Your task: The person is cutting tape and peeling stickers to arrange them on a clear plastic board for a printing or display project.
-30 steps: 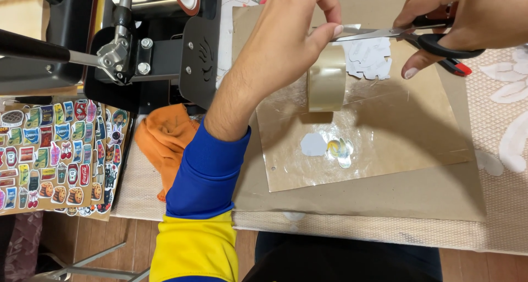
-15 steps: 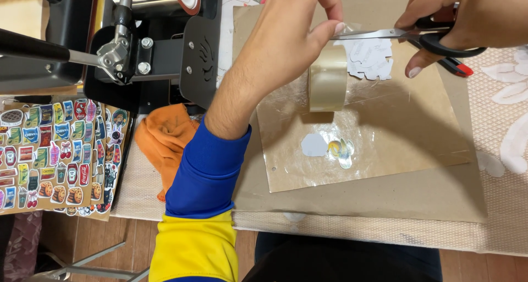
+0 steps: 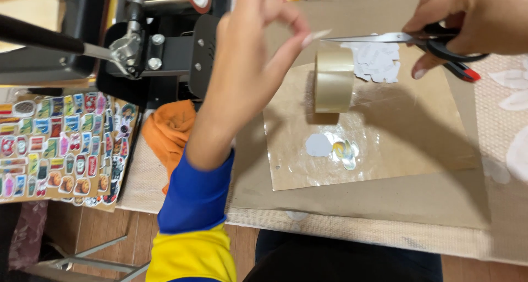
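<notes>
— Where's the tape just now?

— The roll of clear tape (image 3: 334,78) hangs in the air over the brown paper sheet (image 3: 418,122), dangling from a strip pinched at its top end by the left hand (image 3: 258,56). Thumb and forefinger are closed on that strip; the other fingers are curled loosely above.

— And the scissors?

— The scissors (image 3: 418,40) (black handles, a red tip on one loop) are in the right hand (image 3: 473,15), fingers closed through and around the handles. The blades point left toward the strip, their tip just beside the left fingertips. I think the blades are nearly together, but at this angle I can't say for sure.

— Cut made?

— Judging from how it hangs, no: the roll is not yet free of the pinched strip. Already on the sheet below lie small cut-out stickers (image 3: 338,147) under a clear glossy film, and a white backing scrap (image 3: 377,59) sits farther up.

— What's round about?

— An orange cloth (image 3: 170,130) beside the left forearm, a sheet of colourful stickers (image 3: 60,141) at the table's edge, and a black press machine (image 3: 159,45) behind them.
</notes>
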